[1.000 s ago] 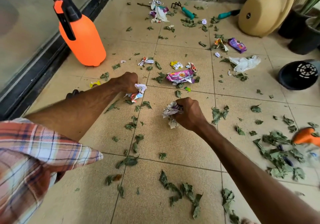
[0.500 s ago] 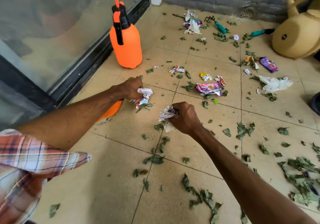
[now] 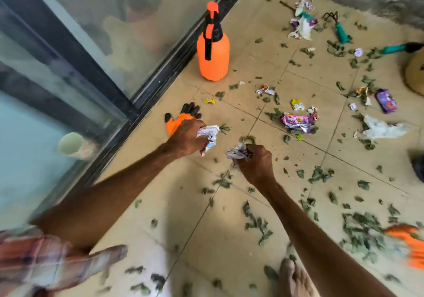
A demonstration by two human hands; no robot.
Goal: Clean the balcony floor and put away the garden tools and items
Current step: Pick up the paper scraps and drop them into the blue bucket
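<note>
My left hand (image 3: 187, 137) is closed around a crumpled white and red wrapper (image 3: 209, 136) above the tiled floor. My right hand (image 3: 257, 163) grips another crumpled wrapper (image 3: 237, 153) together with a few dry leaves. An orange and black garden glove (image 3: 181, 117) lies on the floor just beyond my left hand. An orange spray bottle (image 3: 213, 53) stands upright by the glass door. More wrappers lie ahead, among them a pink packet (image 3: 297, 121), a purple packet (image 3: 386, 101) and a white plastic bag (image 3: 382, 130). Dry green leaves (image 3: 257, 224) are scattered all over the tiles.
A sliding glass door with a black frame (image 3: 128, 113) runs along the left. Two teal-handled hand tools (image 3: 341, 32) (image 3: 399, 48) lie near the grey back wall. A beige watering can's edge (image 3: 415, 74) shows at right. A second orange glove (image 3: 410, 244) lies at lower right. My bare foot (image 3: 293, 278) is below.
The view has swung left and back, so the glass door fills more of the frame and the orange glove shows fully. Both hands still hold their wrappers; the right hand has also picked up leaves.
</note>
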